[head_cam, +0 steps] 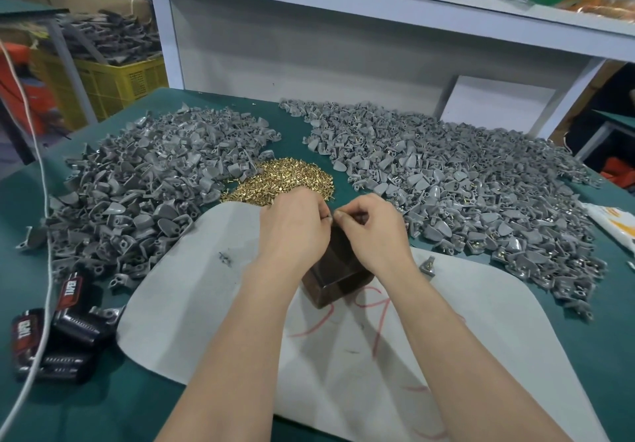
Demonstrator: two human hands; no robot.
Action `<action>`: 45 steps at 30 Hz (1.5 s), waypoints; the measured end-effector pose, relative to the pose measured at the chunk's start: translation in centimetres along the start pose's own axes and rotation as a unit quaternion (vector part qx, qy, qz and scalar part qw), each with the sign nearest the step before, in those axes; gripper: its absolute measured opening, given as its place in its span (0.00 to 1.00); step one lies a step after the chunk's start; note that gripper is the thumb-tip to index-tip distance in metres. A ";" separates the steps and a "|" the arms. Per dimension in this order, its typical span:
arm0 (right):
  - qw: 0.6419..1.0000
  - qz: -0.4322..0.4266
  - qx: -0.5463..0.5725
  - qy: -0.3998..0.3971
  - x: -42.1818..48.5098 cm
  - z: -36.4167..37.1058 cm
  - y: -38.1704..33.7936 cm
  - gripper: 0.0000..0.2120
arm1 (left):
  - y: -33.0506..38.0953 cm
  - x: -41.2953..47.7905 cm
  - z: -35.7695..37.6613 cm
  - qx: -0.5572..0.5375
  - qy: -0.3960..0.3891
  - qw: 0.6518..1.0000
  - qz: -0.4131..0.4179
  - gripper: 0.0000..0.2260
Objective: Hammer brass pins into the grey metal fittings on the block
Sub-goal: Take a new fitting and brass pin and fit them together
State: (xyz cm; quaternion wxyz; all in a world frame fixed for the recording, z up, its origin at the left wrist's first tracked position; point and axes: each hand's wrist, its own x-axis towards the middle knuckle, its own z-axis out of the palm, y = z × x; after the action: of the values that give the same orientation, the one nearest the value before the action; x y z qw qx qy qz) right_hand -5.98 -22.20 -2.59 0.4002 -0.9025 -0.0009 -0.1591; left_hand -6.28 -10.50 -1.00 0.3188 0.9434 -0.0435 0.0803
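A dark brown block [335,278] stands on a white sheet [192,290] in the middle of the table. Both hands hover over its far end, fingertips nearly meeting. My left hand [295,226] has its fingers curled and pinched together; whatever it pinches is too small to see. My right hand [372,228] pinches a small dark grey piece above the block, mostly hidden by the fingers. A heap of brass pins [285,178] lies just beyond the hands. Grey metal fittings lie in a big pile on the left [147,180] and a larger one on the right [453,180].
Several black packs [58,338] and a white cord [44,269] lie at the left edge of the green table [86,404]. A single fitting [427,266] sits on the sheet right of the block. A white shelf unit [309,46] stands behind the piles.
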 end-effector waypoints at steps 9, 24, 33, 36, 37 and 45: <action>0.998 0.024 -0.053 -0.023 0.3 -0.2 -0.3 0.05 | 0.2 -0.1 -0.2 0.007 -0.003 1.000 -0.002 0.06; 0.996 -0.035 -0.064 -0.053 0.7 -1.5 -0.2 0.05 | -0.1 0.0 0.0 0.009 0.004 1.000 0.007 0.05; 0.994 -0.012 -0.102 -0.035 0.5 -0.6 -0.6 0.04 | -0.1 0.1 0.0 -0.002 0.000 1.000 0.004 0.04; 0.995 -0.009 -0.097 -0.022 0.4 -0.3 -0.6 0.03 | 0.0 0.0 0.0 -0.002 0.000 1.000 0.003 0.04; 0.995 -0.009 -0.095 -0.019 0.4 -0.3 -0.7 0.03 | 0.0 0.0 0.0 -0.002 0.000 1.000 0.002 0.04; 0.995 -0.017 -0.098 -0.005 -0.2 -0.1 -1.4 0.05 | 0.0 0.0 0.0 0.007 0.012 1.000 0.009 0.05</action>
State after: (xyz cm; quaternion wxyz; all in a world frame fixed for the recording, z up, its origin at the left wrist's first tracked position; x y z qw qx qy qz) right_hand -6.41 -21.35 -1.58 0.3070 -0.9381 -0.0030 -0.1603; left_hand -6.28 -10.52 -1.05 0.3116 0.9442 -0.0479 0.0953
